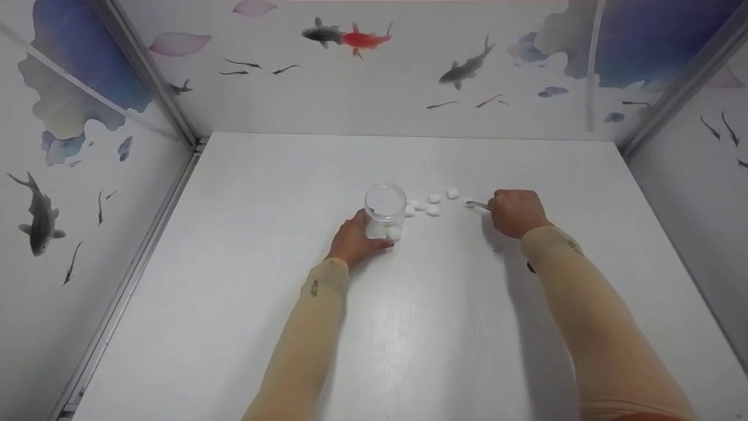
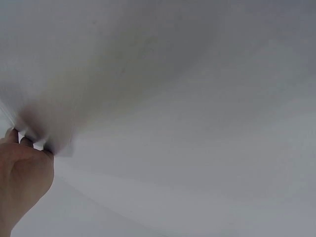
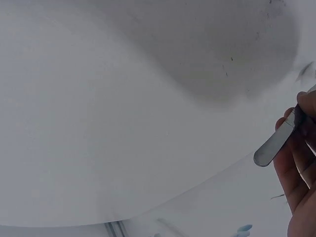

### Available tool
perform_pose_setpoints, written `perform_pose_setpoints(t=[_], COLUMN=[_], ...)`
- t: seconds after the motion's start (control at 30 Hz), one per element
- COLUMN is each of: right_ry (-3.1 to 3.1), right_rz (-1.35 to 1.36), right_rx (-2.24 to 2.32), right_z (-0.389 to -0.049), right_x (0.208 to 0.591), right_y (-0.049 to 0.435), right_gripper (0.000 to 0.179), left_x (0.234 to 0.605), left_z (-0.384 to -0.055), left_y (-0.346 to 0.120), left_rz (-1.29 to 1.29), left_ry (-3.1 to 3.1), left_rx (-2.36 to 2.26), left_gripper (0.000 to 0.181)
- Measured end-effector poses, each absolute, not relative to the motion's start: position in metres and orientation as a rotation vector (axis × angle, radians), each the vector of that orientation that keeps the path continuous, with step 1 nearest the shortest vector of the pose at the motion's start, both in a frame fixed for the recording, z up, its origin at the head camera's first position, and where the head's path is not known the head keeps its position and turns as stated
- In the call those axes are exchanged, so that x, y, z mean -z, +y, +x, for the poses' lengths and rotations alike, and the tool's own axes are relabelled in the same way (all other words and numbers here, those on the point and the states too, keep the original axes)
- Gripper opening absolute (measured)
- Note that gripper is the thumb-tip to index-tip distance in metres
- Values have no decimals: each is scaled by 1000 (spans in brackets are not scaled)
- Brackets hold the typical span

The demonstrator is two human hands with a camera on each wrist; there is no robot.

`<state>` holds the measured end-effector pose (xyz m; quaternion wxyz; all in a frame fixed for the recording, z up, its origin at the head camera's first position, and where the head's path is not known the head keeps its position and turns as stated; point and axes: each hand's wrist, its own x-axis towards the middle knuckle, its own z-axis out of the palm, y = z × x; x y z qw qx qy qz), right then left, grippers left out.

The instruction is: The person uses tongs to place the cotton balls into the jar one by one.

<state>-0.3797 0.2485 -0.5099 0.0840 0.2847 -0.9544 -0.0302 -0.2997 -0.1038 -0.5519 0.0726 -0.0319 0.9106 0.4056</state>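
L hand [image 1: 352, 242] wraps round a clear jar [image 1: 378, 225] at frame centre; an inner white piece [image 1: 394, 233] shows thru its lower wall. R hand [image 1: 519, 211], right of centre, grips a metal utensil [image 1: 482, 206], prob. a spoon, tip too small to be sure, w/ an end white piece [image 1: 466, 203] at its tip. Loose white pieces [image 1: 433, 210] lie btwn. Best: hold jar firm, utensil level & slow, so nothing rolls off.
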Motion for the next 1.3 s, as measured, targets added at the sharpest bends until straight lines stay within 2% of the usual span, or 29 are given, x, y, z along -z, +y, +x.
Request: perform_pose_setpoints(t=[0.4,0.63,1.07,1.3], right_ry=[-2763,-2666,-2439,-2343], right_rz=[899,957,1126,1232], right_rx=[79,0,-50,-119], right_z=[-369,-361,-345,-337], right_x=[498,479,421,412], right_y=[251,245,191,158], right_gripper=[17,16,15,16], left_x=[551,552,549,554], left_z=[-299,-300,-300,-301], left_y=[-107,-106,-104,-103], left_rz=[-94,-85,-88,-93], left_ry=[2717,2724,2724,2718], left_rx=[-1239,-1225,-1231,-1240], left_gripper=[100,102,101,101])
